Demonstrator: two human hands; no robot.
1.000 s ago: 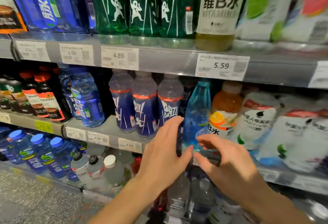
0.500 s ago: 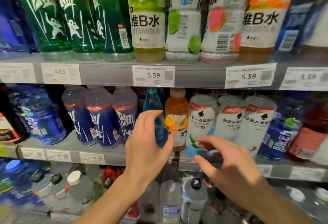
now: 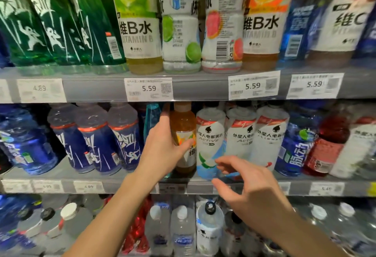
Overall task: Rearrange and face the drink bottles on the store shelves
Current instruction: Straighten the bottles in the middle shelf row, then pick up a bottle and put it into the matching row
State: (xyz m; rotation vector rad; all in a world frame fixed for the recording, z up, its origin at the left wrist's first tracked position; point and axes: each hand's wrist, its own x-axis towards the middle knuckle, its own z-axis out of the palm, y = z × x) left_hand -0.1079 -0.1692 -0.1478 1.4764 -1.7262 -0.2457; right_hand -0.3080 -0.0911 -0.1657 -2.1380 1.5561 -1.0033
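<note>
Both hands are raised before the middle shelf, apart from each other. An amber bottle of smooth clear plastic with a rounded shoulder is gripped by the left hand, thumb curled across its paper label and fingers hidden behind it. It stands on the middle shelf between a slim teal bottle on the left and a white-sleeved bottle on the right. Nothing is held by the right hand; its fingers are loosely spread and bent, near the base of the white-sleeved bottle, though contact cannot be told. Glossy green bottles are ranged on the upper shelf at left.
</note>
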